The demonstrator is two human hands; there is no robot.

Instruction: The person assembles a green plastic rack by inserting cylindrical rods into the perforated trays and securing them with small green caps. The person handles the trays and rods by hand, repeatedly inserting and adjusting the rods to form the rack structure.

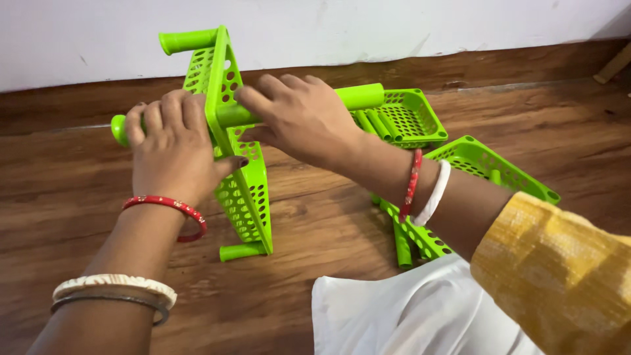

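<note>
Both hands — left hand (172, 146), right hand (303, 117) — clasp the upright green tray (238, 151) (palms down).

Three green perforated trays (240, 141), five bangles (172, 205), two hands (174, 154).

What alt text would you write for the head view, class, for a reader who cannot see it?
Two hands grip a bright green perforated plastic tray standing on edge on a wooden floor: the left hand on a green tube, the right hand on the tray's upper part. More green trays lie behind the right wrist.
</note>
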